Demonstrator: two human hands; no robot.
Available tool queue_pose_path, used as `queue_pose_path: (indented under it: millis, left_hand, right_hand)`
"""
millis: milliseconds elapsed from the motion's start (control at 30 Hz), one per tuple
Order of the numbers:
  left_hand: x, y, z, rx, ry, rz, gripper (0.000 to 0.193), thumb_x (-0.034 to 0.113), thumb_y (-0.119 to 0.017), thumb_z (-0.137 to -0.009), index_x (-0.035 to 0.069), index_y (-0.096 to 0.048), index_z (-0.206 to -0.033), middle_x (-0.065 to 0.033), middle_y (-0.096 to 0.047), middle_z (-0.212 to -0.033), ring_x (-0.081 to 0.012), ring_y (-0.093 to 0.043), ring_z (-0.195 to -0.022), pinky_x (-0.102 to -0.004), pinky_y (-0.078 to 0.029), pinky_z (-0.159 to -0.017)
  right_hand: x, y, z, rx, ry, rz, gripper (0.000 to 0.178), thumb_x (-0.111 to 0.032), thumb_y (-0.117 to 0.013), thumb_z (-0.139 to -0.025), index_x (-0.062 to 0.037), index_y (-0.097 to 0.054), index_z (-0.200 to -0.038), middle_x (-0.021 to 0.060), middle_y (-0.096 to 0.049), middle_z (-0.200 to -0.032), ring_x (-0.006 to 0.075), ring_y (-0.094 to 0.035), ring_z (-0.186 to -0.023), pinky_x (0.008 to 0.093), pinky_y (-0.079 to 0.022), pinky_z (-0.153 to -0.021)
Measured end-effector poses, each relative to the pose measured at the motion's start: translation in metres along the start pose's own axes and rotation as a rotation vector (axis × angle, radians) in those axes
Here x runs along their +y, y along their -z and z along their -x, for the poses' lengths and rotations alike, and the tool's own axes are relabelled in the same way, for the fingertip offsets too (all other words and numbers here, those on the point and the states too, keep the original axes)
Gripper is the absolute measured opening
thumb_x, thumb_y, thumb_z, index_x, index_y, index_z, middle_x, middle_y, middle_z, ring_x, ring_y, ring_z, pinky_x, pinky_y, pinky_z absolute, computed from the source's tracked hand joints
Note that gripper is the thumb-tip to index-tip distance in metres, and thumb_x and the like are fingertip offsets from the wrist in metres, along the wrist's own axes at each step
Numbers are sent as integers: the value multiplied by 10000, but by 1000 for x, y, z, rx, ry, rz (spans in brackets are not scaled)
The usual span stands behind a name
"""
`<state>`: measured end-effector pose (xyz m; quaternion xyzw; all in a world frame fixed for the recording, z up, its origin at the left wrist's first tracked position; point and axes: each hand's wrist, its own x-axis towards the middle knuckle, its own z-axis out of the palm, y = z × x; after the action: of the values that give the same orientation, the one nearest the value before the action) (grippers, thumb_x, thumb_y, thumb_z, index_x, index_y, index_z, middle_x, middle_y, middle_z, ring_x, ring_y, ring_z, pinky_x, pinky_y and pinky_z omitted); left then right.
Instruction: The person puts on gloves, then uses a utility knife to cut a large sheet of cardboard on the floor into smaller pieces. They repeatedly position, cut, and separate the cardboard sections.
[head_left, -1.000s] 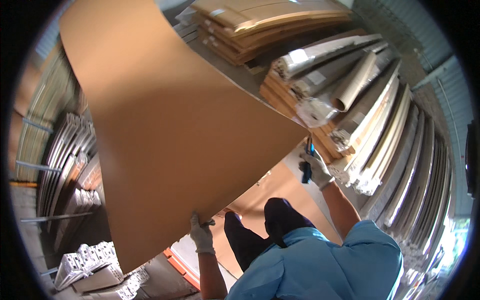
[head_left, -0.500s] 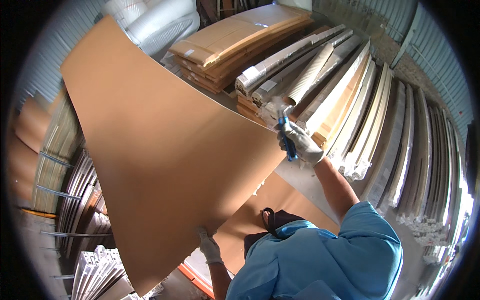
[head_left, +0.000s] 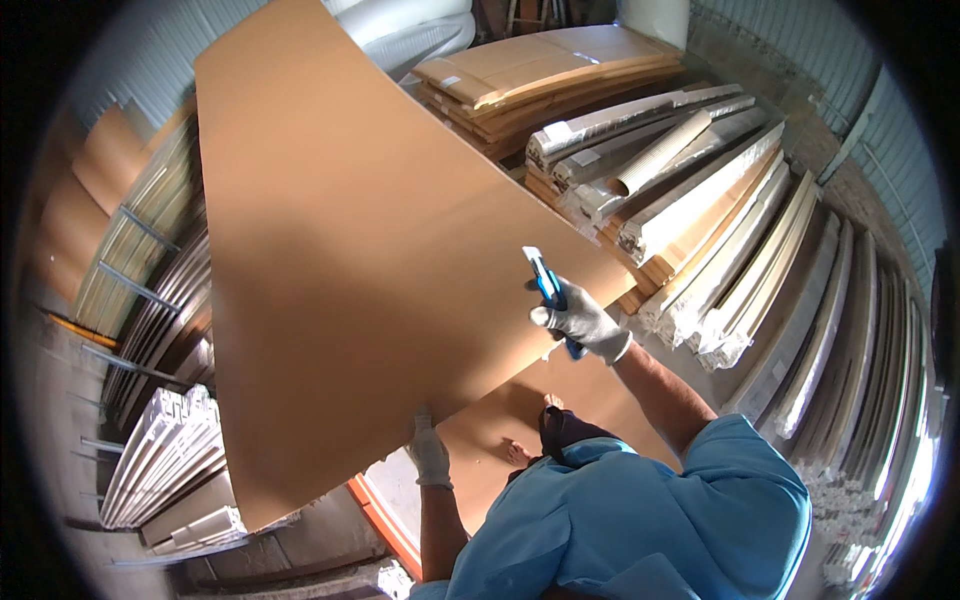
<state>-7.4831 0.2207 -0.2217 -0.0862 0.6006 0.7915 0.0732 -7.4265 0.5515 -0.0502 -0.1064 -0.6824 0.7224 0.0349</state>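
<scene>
A big brown sheet, which looks like cardboard or fibreboard (head_left: 360, 260), stands tilted up in front of me and fills the left and middle. My left hand (head_left: 429, 452), in a pale work glove, grips its lower near edge; the fingertips go partly out of sight at the edge. In my gloved right hand (head_left: 590, 325) is a blue and black utility knife (head_left: 547, 280), held upright with its pale tip pointing up, over the sheet's right part. Another brown sheet (head_left: 590, 405) lies on the floor around my feet.
Flat cardboard boxes (head_left: 550, 65) are stacked at the back. Long wrapped profiles (head_left: 700, 210) fill the right side, with a ribbed tube (head_left: 660, 152) on top. On the left, a rack with metal bars (head_left: 140, 290) holds more lengths, with white profiles (head_left: 170, 450) below.
My right hand has moved slightly left and down with the knife, which shows more clearly now. The view has shifted, and the sheet now sits higher and further right in it.
</scene>
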Motion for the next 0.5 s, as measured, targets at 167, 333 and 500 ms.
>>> queue_pose_path:
  millis: [167,333,500]
  left_hand:
    - [11,2,11,-21,-204,-183,314,177,-615,-935,22,-603,-1208,-54,-631,-1143,-181,-637,-835,-375,-537,-679]
    - [86,-36,10,-236,-332,443,457,86,-650,-858,20,-518,-1290,-76,-583,-1232,-219,-604,-1058,-380,-537,-857]
    - [140,-58,-10,-483,-362,746,481,115,-692,-803,-5,-537,-1242,-88,-569,-1240,-218,-580,-1102,-380,-497,-951]
  right_hand:
    - [-26,-54,-33,-264,388,785,691,-270,-845,-655,-80,-577,-1263,129,-659,-1030,264,-643,-898,368,-511,-797]
    - [-82,-101,-75,-577,492,890,989,-312,-883,-545,-41,-438,-1386,186,-550,-1311,328,-575,-1154,377,-463,-987]
    - [-136,-128,-76,-480,746,1093,831,-357,-867,-576,-50,-527,-1269,180,-622,-1135,337,-603,-1065,403,-488,-900]
